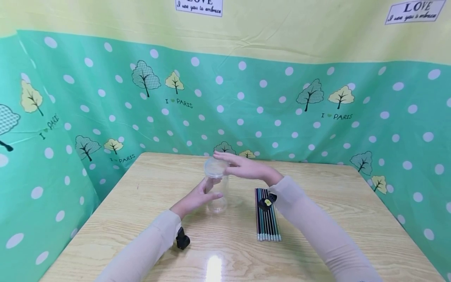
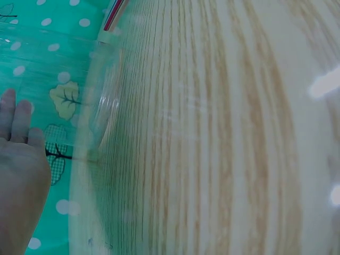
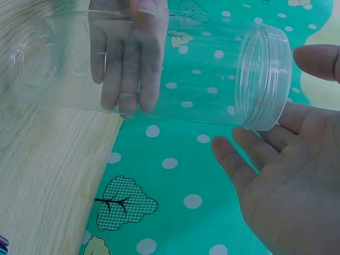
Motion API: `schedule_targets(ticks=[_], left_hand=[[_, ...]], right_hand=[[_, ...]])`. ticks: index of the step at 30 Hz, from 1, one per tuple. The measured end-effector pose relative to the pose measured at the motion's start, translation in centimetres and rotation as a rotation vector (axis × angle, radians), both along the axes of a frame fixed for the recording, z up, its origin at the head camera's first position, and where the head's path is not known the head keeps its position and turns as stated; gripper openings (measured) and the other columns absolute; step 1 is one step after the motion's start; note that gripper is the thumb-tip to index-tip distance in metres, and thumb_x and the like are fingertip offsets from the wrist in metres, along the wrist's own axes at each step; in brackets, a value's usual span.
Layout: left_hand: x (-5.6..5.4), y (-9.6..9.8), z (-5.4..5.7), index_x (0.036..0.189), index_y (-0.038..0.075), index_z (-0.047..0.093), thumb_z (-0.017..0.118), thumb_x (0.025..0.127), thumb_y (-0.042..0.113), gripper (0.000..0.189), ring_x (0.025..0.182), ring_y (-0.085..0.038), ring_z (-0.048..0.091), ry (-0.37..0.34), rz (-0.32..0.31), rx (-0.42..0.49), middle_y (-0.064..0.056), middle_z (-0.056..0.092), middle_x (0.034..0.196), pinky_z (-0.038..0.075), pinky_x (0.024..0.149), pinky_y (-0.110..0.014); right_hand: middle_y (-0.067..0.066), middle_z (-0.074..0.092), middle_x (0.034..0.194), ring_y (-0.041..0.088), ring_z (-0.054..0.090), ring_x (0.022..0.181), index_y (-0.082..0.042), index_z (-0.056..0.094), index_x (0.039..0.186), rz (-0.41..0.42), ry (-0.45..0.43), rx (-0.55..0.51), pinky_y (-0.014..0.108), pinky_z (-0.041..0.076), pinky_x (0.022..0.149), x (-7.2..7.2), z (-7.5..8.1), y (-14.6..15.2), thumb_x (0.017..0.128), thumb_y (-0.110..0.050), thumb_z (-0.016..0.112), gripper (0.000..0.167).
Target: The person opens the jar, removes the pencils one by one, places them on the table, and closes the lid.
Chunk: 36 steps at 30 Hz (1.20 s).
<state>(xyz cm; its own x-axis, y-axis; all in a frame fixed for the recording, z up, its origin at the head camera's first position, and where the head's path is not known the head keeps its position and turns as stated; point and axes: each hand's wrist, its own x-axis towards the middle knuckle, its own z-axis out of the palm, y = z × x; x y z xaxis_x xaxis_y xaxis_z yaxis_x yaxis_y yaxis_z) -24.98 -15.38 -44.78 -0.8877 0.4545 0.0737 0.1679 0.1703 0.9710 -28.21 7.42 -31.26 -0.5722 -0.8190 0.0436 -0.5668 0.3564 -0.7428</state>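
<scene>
A clear plastic jar [image 1: 218, 205] with a clear lid [image 1: 214, 167] stands upright near the far middle of the table. My left hand [image 1: 198, 198] grips the jar's side, thumb across the near face and fingers behind, as the right wrist view shows through the see-through wall [image 3: 202, 69]. At the jar's top is my right hand [image 1: 249, 168], its fingers loosely extended beside the lid. In the right wrist view the right thumb appears slightly apart from the lid [image 3: 273, 79]; whether the fingers touch it is hard to tell.
To the right of the jar, a row of several dark pencils [image 1: 264, 225] lies side by side, partly under my right forearm. The wooden table [image 1: 148, 184] reaches a green dotted curtain [image 1: 239, 117] at the back and sides. Light glares off the table's near part.
</scene>
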Motion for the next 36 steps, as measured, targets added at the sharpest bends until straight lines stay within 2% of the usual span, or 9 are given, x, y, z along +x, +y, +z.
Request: schedule_targets(ticks=[7,13,18,23,28,33,36], left_hand=[[0.1,0.0,0.1,0.16,0.038,0.013,0.071,0.094,0.033,0.087,0.15,-0.028,0.017,-0.013,0.012,-0.014,-0.006,0.029,0.162,0.015,0.117,-0.062],[0.2,-0.1,0.1,0.16,0.039,0.012,0.07,0.095,0.033,0.087,0.151,-0.029,0.016,-0.015,0.011,-0.016,-0.007,0.029,0.162,0.015,0.117,-0.062],[0.1,-0.1,0.0,0.159,0.041,0.009,0.07,0.095,0.034,0.088,0.151,-0.028,0.016,-0.017,0.008,-0.013,-0.007,0.027,0.162,0.016,0.117,-0.062],[0.1,-0.1,0.0,0.159,0.043,0.009,0.07,0.095,0.034,0.088,0.15,-0.029,0.017,-0.017,0.01,-0.015,-0.007,0.027,0.162,0.017,0.116,-0.063],[0.1,-0.1,0.1,0.158,0.045,0.01,0.071,0.093,0.039,0.09,0.15,-0.026,0.018,-0.023,0.013,-0.017,-0.006,0.028,0.161,0.017,0.117,-0.062],[0.1,-0.1,0.1,0.159,0.043,0.006,0.07,0.094,0.036,0.092,0.151,-0.027,0.016,-0.021,0.002,-0.017,-0.007,0.026,0.162,0.017,0.116,-0.063],[0.0,0.0,0.1,0.159,0.042,0.007,0.07,0.095,0.033,0.091,0.151,-0.027,0.016,-0.012,-0.009,-0.015,-0.006,0.028,0.161,0.018,0.116,-0.062]], right_hand=[[0.006,0.021,0.165,0.031,0.04,0.139,-0.012,0.031,0.158,0.016,0.004,-0.025,0.046,0.044,0.107,-0.1,-0.1,0.1,0.098,-0.023,0.055,0.065],[0.011,0.037,0.155,0.026,0.043,0.135,-0.006,0.035,0.155,0.014,0.031,-0.068,0.044,0.04,0.111,-0.3,-0.3,0.0,0.097,-0.02,0.062,0.065],[0.008,0.045,0.138,0.02,0.046,0.124,-0.01,0.041,0.153,-0.085,0.096,-0.028,0.048,0.04,0.109,0.0,-0.4,-0.4,0.093,-0.035,0.071,0.071],[0.007,0.046,0.127,0.021,0.047,0.11,-0.014,0.046,0.151,-0.232,0.137,0.025,0.041,0.049,0.091,0.6,-0.3,-1.2,0.086,-0.048,0.076,0.079],[0.007,0.051,0.116,0.02,0.05,0.1,-0.008,0.055,0.14,-0.346,0.203,0.04,0.033,0.05,0.079,1.2,-0.3,-2.0,0.08,-0.054,0.08,0.079],[0.009,0.05,0.115,0.021,0.05,0.1,-0.006,0.056,0.132,-0.382,0.235,0.042,0.035,0.051,0.079,1.4,-0.6,-2.3,0.079,-0.055,0.08,0.076],[0.011,0.047,0.128,0.024,0.05,0.111,-0.006,0.051,0.138,-0.372,0.212,0.037,0.042,0.05,0.088,1.3,-0.8,-2.2,0.087,-0.058,0.07,0.075]])
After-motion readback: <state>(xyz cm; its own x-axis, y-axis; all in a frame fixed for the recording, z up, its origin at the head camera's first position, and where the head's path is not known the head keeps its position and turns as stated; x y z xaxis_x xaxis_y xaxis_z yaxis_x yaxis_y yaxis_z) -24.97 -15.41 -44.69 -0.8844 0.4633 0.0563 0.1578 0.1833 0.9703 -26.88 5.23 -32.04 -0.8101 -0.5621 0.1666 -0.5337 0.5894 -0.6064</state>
